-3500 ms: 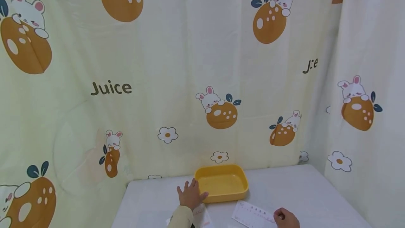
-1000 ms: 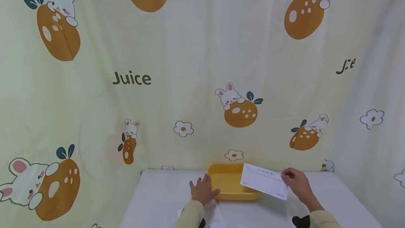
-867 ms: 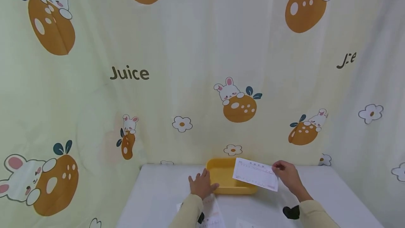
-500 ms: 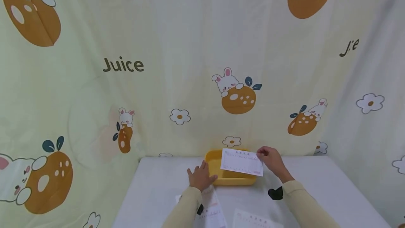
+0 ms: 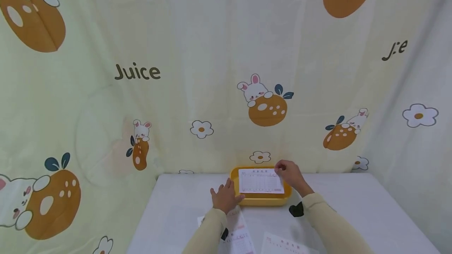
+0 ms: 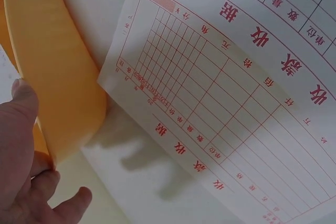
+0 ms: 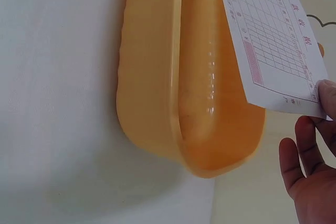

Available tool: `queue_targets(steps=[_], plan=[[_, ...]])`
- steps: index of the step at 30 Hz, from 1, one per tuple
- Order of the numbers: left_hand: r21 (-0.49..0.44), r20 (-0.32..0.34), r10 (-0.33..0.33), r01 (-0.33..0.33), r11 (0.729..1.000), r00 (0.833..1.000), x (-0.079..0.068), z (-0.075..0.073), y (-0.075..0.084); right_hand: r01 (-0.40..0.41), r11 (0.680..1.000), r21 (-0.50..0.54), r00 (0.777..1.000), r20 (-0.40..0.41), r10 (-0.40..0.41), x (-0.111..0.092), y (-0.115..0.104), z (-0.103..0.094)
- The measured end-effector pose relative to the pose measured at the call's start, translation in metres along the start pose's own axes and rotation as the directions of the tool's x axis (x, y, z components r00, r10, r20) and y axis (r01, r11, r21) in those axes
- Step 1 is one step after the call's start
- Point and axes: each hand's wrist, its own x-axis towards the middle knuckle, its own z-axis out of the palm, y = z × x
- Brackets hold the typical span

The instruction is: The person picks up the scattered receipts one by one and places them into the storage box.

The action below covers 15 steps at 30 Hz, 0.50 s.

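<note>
A yellow plastic tray stands near the back of the table. My right hand pinches the upper right corner of a printed receipt slip, held tilted over the tray. In the right wrist view that slip overhangs the tray's opening, thumb on top. My left hand rests at the tray's front left corner with fingers spread; in the left wrist view the thumb and a finger touch the tray wall. More receipt slips lie partly overlapping on the table beside that hand.
Another receipt slip lies at the table's front edge of view. The white table ends at a patterned curtain behind the tray, with curtain also at both sides.
My right hand has lifted a slip from the table on the right and carried it leftward over the tray. My left hand has stayed at the tray's corner.
</note>
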Motion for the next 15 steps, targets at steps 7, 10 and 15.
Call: queue_targets(steps=[7,10,15], plan=[[-0.016,-0.002,-0.013,0.013,1.0,1.0,0.004,0.004,-0.002,0.025,0.999,-0.031,0.999,0.023,-0.024,-0.002,-0.005,0.007],[-0.022,0.008,-0.018,0.018,1.0,1.0,0.004,0.006,-0.002,0.027,0.999,-0.036,0.999,0.025,-0.026,-0.003,-0.003,0.012],[-0.022,-0.015,-0.014,0.014,1.0,1.0,0.005,0.01,-0.002,0.055,0.998,-0.022,0.998,0.033,-0.055,-0.004,0.002,0.023]])
